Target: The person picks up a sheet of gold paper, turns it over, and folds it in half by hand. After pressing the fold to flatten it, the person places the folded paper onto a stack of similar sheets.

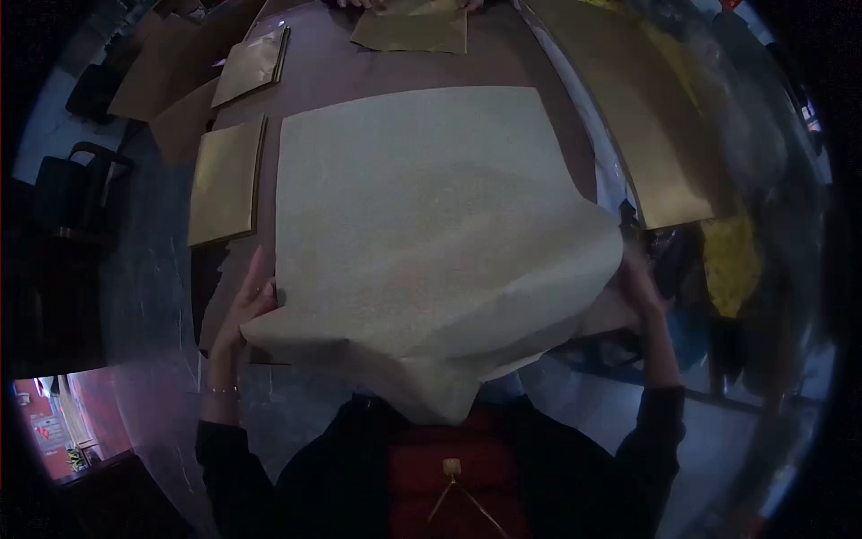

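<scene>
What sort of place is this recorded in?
Probably a paper-working workshop, though the room is dim: a large pale sheet covers much of the table, gold stacks lie along its left side, and long gold sheeting lies to the right.

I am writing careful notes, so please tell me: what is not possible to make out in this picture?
All in the head view:
- Right hand: fingertips unclear in shadow at the edge of the pale sheet, so its grip cannot be told.
- Brown surface: its middle is covered by the pale sheet.
- Co-worker's hands: cut off by the top edge.
- Yellow item, right: too blurred to identify.
</scene>
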Available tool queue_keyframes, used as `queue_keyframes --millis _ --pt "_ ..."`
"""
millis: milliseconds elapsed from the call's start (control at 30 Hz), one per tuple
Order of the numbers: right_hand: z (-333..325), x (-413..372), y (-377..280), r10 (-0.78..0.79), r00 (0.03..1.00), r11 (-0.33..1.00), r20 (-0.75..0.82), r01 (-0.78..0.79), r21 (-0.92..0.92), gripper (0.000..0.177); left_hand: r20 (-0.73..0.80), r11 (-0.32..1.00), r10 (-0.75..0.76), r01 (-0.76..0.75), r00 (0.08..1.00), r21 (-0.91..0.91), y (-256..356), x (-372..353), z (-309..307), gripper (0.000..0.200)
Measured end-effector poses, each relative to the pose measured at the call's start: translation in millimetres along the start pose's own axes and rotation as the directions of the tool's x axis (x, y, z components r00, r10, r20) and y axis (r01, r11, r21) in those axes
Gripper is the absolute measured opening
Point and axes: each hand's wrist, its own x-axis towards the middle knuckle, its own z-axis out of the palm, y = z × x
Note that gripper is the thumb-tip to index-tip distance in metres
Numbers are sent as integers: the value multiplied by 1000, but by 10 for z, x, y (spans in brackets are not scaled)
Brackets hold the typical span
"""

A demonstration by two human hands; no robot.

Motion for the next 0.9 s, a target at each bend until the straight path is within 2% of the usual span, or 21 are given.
queue_keyframes --millis 33,67,100,133,167,233,300,333,367,400,433,467,500,533,567,633,667,700,767,833,900 --pt "-92 -70 317 -98 961 934 258 0 357 62 -6 996 51 -52 999 -74 -126 -113 21 70" --pt "-98 -200 401 -187 917 854 351 -26 520 61 0 996 46 -46 999 -76 -192 -215 49 70" --pt "-107 -329 488 -272 857 750 438 -97 655 60 -42 994 100 -98 994 46 -246 -306 77 63" --pt "56 -532 356 -135 945 889 297 -17 458 63 -75 975 155 -140 985 171 -302 -399 96 56" --pt "230 -698 224 -34 993 975 112 8 222 67 -69 976 148 -135 987 172 -346 -492 100 56" --pt "422 -788 155 -83 996 992 -16 84 91 79 -188 976 -215 220 958 3 -404 -600 68 47" --pt "457 -713 291 -213 976 973 -49 217 74 84 -219 985 -173 171 960 -32 -492 -590 106 48" --pt "469 -664 363 -259 964 962 -58 263 68 86 -295 982 99 -46 950 184 -453 -559 205 53" --pt "476 -598 439 -348 926 933 -147 326 -156 88 -307 885 372 -235 876 403 -426 -538 272 57" --pt "482 -534 508 -450 867 857 -213 352 -375 90 -313 760 440 -164 842 629 -390 -550 286 69" --pt "467 -460 582 -460 863 852 -208 364 -375 90 -319 758 449 -167 835 630 -448 -535 231 69" --pt "429 -381 639 -769 618 526 -164 467 -711 86 -336 715 574 -259 747 649 -573 -484 138 75" --pt "369 -356 614 -880 471 310 -66 464 -830 84 -349 660 685 -342 639 669 -542 -469 152 82" --pt "310 -333 588 -952 304 91 35 391 -916 82 -209 499 781 -388 588 775 -449 -523 192 81" --pt "225 -372 564 -960 152 -115 235 551 -827 74 -218 499 786 -386 579 776 -473 -522 154 81" --pt "214 -437 452 -912 -49 -336 407 659 -673 67 37 164 884 -382 466 909 -604 -456 -12 70" --pt "240 -488 417 -850 -78 -484 521 506 -714 57 28 165 890 -377 456 911 -736 -433 -72 70" --pt "272 -535 362 -776 -80 -613 626 332 -717 47 -129 457 781 -418 611 785 -911 -422 -131 65" --pt "312 -628 185 -731 -53 -644 680 380 -664 38 238 -35 896 -474 376 880 -382 -521 112 47" --pt "282 -702 -19 -681 -23 -668 732 428 -608 30 308 -83 852 -472 424 878 -145 -571 146 41" --pt "202 -745 -288 -667 248 -484 702 572 -662 17 377 -129 795 -475 475 870 83 -595 160 36"
